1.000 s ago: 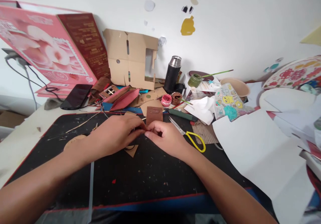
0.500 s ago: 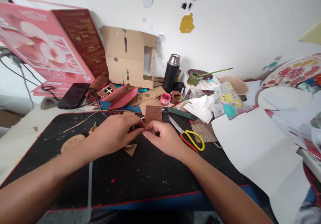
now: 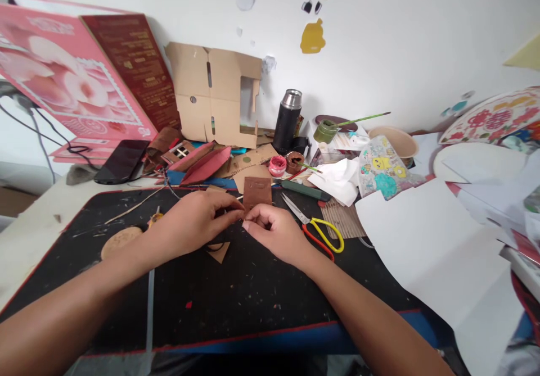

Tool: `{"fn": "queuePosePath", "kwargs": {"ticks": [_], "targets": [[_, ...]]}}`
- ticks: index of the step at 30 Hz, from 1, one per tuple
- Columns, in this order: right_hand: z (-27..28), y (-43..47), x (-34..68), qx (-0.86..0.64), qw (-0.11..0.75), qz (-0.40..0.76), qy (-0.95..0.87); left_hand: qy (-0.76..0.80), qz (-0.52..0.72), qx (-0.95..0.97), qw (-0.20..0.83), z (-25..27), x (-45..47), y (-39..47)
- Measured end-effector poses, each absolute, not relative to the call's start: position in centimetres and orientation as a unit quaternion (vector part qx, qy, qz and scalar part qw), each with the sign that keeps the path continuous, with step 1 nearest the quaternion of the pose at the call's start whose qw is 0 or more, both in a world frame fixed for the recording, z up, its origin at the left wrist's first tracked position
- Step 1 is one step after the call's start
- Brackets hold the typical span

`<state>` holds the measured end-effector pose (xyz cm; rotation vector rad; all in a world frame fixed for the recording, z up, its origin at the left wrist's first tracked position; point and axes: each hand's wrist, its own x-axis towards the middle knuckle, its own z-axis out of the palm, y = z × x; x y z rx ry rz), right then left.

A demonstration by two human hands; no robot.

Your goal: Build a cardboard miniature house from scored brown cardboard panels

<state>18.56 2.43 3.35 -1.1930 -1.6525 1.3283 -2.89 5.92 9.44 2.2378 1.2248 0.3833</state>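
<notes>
My left hand (image 3: 206, 218) and my right hand (image 3: 272, 230) meet fingertip to fingertip over the black mat (image 3: 236, 303). Both are pinched closed; whatever lies between the fingertips is too small or hidden to make out. Just behind them is a brown painted cardboard piece (image 3: 257, 190), its lower edge partly covered by my right hand. A small triangular cardboard scrap (image 3: 220, 252) lies below my left hand. To the right of my right hand rest scissors (image 3: 314, 224) with one yellow and one red handle, blades apart.
Behind the mat stand a black thermos (image 3: 287, 120), a pink paint pot (image 3: 277, 166), a brown paint pot (image 3: 294, 162) and a green jar (image 3: 326, 131) with a brush. White paper sheets (image 3: 422, 241) cover the right side. A phone (image 3: 120, 161) and pink box (image 3: 80, 84) are left.
Both hands stay in nearly the same place, fingertips still together with slight finger movement. The whole view has shifted a little.
</notes>
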Motion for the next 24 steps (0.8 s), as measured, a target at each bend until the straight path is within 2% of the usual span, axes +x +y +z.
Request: {"fn": "queuePosePath", "kwargs": {"ticks": [3,9,11,17,24], "targets": [[2.9,2.5,19.1,-0.470,0.372,0.513,-0.615,0.484,0.177,0.809,0.281,9.4,-2.7,6.8],[1.2,2.4,20.6,-0.500,0.432,0.527,-0.535,0.517,0.153,0.830,0.139,7.0,-1.7,9.6],[0.7,2.2,20.8,-0.498,0.440,0.534,-0.523,0.510,0.129,0.842,0.120,6.0,-1.3,10.4],[0.3,2.0,20.9,-0.484,0.453,0.546,-0.512,0.523,0.104,0.829,0.166,4.4,-0.7,11.6],[0.3,2.1,20.8,-0.485,0.452,0.545,-0.512,0.539,0.129,0.802,0.222,3.6,-0.5,12.3]]}}
